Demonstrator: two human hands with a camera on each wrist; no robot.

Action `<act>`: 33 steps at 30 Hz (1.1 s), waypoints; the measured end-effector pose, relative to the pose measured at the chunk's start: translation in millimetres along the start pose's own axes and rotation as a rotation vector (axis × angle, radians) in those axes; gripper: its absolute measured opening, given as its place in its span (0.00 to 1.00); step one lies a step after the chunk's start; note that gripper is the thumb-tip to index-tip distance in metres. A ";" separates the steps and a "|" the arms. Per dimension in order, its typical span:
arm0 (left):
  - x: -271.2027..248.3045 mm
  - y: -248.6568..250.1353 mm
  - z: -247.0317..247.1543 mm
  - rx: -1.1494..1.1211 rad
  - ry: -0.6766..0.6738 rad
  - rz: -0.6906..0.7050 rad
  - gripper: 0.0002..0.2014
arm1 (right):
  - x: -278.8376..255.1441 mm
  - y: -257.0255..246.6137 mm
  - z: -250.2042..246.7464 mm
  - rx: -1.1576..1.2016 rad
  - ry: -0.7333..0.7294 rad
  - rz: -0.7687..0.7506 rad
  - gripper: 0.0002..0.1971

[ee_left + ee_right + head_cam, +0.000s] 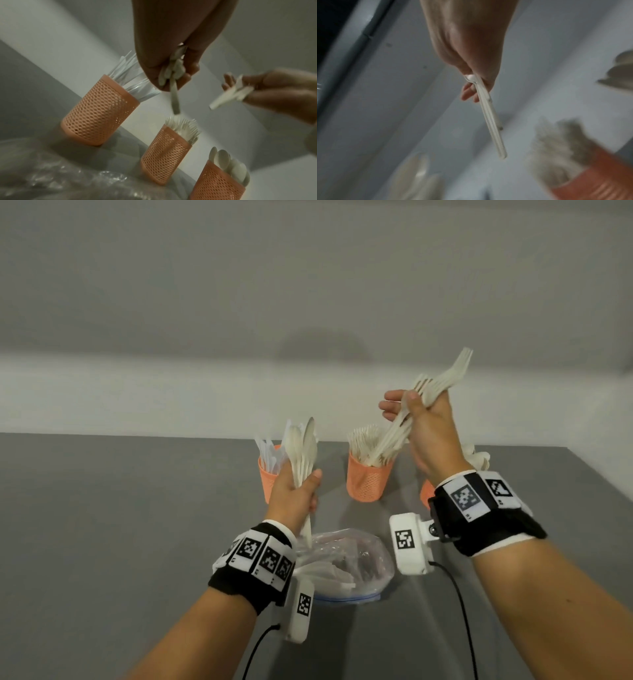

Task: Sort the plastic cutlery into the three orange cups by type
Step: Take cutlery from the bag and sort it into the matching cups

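**Sorting well advanced, both hands loaded**

Left cup (269,479) holds knives, middle cup (366,479) forks, right cup (217,184) spoons. Bag (342,563) on tabletop (137,525) looks not quite empty. Left hand (294,496) raised, grip closed round spoons (303,450). Right hand (428,433) higher, above the middle cup, clutching forks (442,380), handles down.
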State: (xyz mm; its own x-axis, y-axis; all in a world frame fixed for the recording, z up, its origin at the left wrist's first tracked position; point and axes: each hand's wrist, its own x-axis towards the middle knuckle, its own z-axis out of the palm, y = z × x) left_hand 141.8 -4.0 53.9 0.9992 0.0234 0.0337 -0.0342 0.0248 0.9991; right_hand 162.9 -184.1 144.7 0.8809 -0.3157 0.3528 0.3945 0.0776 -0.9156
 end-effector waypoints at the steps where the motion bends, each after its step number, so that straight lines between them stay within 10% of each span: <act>1: 2.5 0.9 -0.9 -0.032 -0.013 -0.023 0.04 | 5.9 3.7 -9.1 -0.008 0.039 -0.003 0.09; 9: 20.9 7.4 -3.7 -0.220 -0.092 -0.081 0.06 | 49.9 37.0 -10.9 -0.071 0.121 -0.042 0.12; 24: 40.3 11.3 -0.1 -0.194 -0.041 -0.076 0.08 | 55.6 90.4 -7.4 -0.324 -0.341 0.149 0.05; 33: 40.4 9.2 6.6 -0.209 -0.063 -0.129 0.07 | 49.0 85.9 -8.2 -0.161 0.008 -0.032 0.10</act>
State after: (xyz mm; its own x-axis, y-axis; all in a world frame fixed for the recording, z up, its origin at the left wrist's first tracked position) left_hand 182.1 -9.4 64.6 0.9947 -0.0556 -0.0861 0.0967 0.2298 0.9684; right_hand 237.8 -200.7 81.7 0.8663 -0.3230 0.3811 0.3746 -0.0848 -0.9233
